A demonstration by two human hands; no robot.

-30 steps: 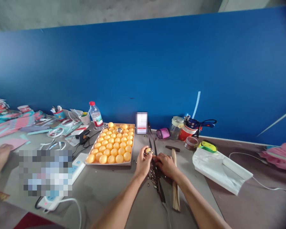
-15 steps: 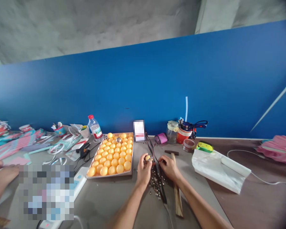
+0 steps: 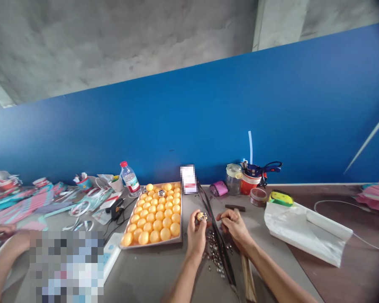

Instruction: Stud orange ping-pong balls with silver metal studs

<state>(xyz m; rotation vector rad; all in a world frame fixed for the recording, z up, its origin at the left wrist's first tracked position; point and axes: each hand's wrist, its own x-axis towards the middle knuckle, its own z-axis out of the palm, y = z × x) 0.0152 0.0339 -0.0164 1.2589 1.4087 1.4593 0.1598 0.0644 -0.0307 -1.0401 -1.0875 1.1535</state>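
My left hand (image 3: 196,237) grips an orange ball partly covered with shiny silver stones (image 3: 202,216) between thumb and fingers. To its right, my right hand (image 3: 237,229) is closed in a pinch; anything between its fingertips is too small to make out. Loose silver stones (image 3: 213,250) lie scattered on the table below and between both hands. A long dark strap (image 3: 221,237) runs through them, close to the right fingertips. Left of my hands, a shallow tray (image 3: 151,245) bears rows of plain orange balls (image 3: 156,224) and a silver-studded ball (image 3: 161,193) near the back.
A wooden-handled hammer (image 3: 248,280) lies beneath my right forearm. Behind stand a bottle (image 3: 131,181), a purple pouch (image 3: 219,188), a jar (image 3: 233,179) and a red bucket (image 3: 250,184). White sheeting (image 3: 306,231) lies right. Another person's arm (image 3: 11,252) reaches in at left, beside a power strip (image 3: 112,254).
The view has shifted slightly, so the table things sit lower and further right. The ball stays in my left hand. My right hand remains pinched beside it.
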